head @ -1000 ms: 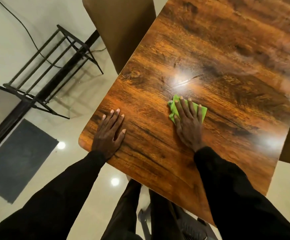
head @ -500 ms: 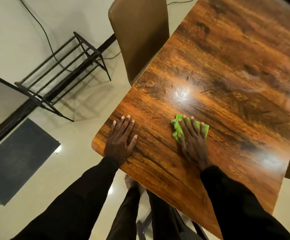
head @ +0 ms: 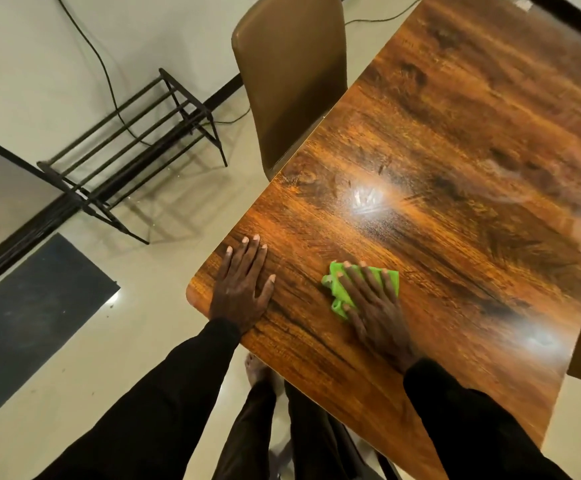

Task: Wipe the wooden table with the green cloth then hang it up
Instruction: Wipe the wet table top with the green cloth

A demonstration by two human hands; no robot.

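A glossy, dark-grained wooden table (head: 455, 161) stands on a pale, shiny floor (head: 22, 46). The right hand (head: 375, 306) presses flat, fingers spread, on the crumpled green cloth (head: 335, 292) near the table's front edge. The left hand (head: 240, 289) lies flat at its rounded corner.

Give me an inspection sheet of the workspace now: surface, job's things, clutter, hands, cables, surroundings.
Surface: wooden table, glossy, glare spots and faint smears.
Job's things: green cloth, crumpled, lying on the table.
Clutter: nothing seen.
Hands: left hand flat on the table near its corner; right hand presses the cloth, fingers straight.
Cables: black cable on the floor, running behind the black rack.
Surroundings: brown chair at the table's edge; dark mat on the floor.
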